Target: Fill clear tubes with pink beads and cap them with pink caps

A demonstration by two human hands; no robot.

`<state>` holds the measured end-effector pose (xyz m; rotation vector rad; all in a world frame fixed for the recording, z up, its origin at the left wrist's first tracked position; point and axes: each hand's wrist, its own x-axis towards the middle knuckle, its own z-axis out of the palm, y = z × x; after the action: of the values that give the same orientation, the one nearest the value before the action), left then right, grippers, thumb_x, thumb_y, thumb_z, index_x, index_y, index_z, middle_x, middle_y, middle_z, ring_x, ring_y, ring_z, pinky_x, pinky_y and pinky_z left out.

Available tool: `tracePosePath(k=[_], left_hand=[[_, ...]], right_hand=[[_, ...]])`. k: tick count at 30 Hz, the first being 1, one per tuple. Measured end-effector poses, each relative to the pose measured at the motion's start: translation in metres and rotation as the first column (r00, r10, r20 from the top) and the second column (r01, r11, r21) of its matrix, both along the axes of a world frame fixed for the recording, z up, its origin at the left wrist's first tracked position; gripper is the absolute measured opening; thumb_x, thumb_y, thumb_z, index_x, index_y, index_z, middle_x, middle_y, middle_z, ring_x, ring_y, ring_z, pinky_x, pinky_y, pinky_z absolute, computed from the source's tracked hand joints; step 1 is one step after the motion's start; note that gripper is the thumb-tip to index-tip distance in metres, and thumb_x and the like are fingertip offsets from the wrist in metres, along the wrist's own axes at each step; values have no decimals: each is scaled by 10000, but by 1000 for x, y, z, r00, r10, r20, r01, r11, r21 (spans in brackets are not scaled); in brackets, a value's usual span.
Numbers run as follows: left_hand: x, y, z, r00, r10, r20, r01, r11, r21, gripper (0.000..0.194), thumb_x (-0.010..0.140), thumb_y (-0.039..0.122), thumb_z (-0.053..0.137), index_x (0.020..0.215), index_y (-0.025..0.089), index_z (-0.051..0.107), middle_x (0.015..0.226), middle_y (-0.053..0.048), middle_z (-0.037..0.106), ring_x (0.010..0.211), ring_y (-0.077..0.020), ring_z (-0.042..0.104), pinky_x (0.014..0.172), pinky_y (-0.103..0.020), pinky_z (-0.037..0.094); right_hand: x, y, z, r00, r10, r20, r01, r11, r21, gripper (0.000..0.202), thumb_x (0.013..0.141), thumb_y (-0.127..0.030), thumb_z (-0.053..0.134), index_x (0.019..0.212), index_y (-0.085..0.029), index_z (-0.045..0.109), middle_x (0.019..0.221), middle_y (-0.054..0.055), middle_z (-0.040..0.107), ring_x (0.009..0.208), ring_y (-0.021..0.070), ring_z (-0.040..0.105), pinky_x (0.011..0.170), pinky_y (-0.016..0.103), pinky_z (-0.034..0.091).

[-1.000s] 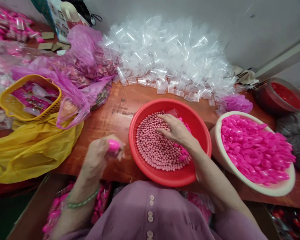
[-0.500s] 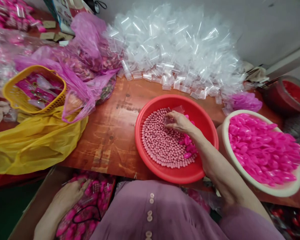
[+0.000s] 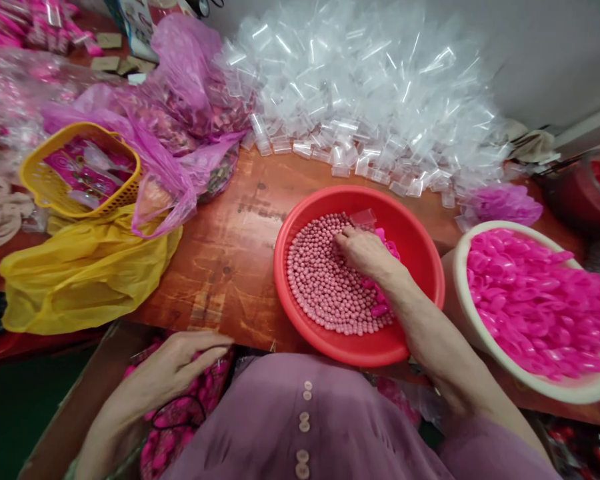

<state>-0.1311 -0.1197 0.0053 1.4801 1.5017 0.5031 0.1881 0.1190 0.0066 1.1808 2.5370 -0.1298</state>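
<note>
Left hand (image 3: 173, 367) shifted, beads (image 3: 320, 287) in red basin (image 3: 416, 243)

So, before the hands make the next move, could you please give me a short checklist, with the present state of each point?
1. Red basin standing level on the table: ok.
2. Pink beads within the right hand's reach: ok, its fingers go down to them.
3. Right hand's grip: cannot tell, its fingertips are hidden.
4. Left hand empty: cannot tell, its palm is turned away.
5. Beads separated from the bright pink pieces in the basin: not ok, they touch.
6. Clear tubes at hand: ok, piled behind the basin.
</note>
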Motion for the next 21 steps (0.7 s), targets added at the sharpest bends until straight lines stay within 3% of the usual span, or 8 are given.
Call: tracePosePath(k=[1, 2, 5, 8, 11, 14, 18, 21], left_hand=[[12, 13, 10, 997, -30, 65, 24, 994, 102, 208, 875, 301, 614, 950, 225, 792, 891, -38, 792, 789, -176, 744, 747, -235, 574], [23, 26, 17, 993, 0, 116, -27, 973, 228, 196, 881, 265, 606, 944, 215, 785, 882, -35, 792, 788, -165, 744, 743, -222, 572], [58, 60, 21, 966, 54, 251, -184, 827, 531, 177, 883, 191, 605, 987, 183, 747, 910, -47, 786, 839, -155, 739, 790, -232, 575], [90, 87, 13, 967, -24, 254, -155, 737, 658, 201, 887, 151, 598, 1048, 155, 717, 969, -68, 782, 899, -149, 737, 848, -235, 574], [114, 103, 5, 982, 25, 186, -152, 692, 706, 216, 912, 129, 550, 1062, 121, 704, 1011, -97, 776, 940, -147, 736, 886, -230, 568], [123, 111, 2, 986, 63, 154, -152, 713, 684, 263, 942, 149, 495, 1116, 97, 685, 1082, -128, 759, 1006, -162, 725, 931, -257, 562], [121, 115, 4, 986, 67, 153, -141, 823, 551, 395, 951, 190, 445, 1300, 77, 589, 1306, -174, 665, 1223, -208, 639, 1081, -352, 495], [117, 118, 7, 993, 34, 116, -80, 904, 421, 541, 925, 201, 438, 1452, 78, 434, 1492, -196, 505, 1392, -239, 495, 1181, -433, 389]], right_hand=[[-5, -3, -1, 999, 38, 36, -38, 999, -10, 302, 942, -87, 401, 1094, -99, 662, 1075, 199, 654, 1020, 298, 639, 848, 379, 470], [-10, -7, -2, 996, 79, 44, -77, 997, -31, 319, 943, -75, 382, 1088, -82, 666, 1072, 214, 655, 1033, 308, 637, 860, 391, 471], [-22, -20, -7, 989, 144, 10, -143, 984, -105, 340, 937, -52, 364, 1086, -47, 670, 1074, 230, 664, 1007, 301, 650, 842, 385, 484], [-30, -32, -13, 980, 197, -41, -201, 962, -187, 286, 905, -65, 474, 1101, -109, 679, 1086, 153, 689, 959, 239, 666, 804, 316, 488], [-34, -38, -21, 948, 227, -221, -288, 909, -301, 341, 808, -35, 590, 1120, -146, 672, 1097, 100, 702, 950, 203, 658, 784, 271, 475], [-35, -39, -28, 903, 125, -411, -305, 861, -407, 378, 727, 1, 620, 1078, -131, 668, 993, 72, 707, 869, 186, 627, 749, 262, 461], [-33, -34, -30, 846, -135, -516, -259, 742, -618, 244, 722, -70, 683, 960, -117, 655, 783, -13, 626, 703, 132, 522, 659, 233, 426], [-30, -27, -19, 751, -322, -576, -277, 639, -718, 253, 747, -179, 734, 977, -129, 640, 777, -38, 583, 704, 116, 507, 666, 224, 427]])
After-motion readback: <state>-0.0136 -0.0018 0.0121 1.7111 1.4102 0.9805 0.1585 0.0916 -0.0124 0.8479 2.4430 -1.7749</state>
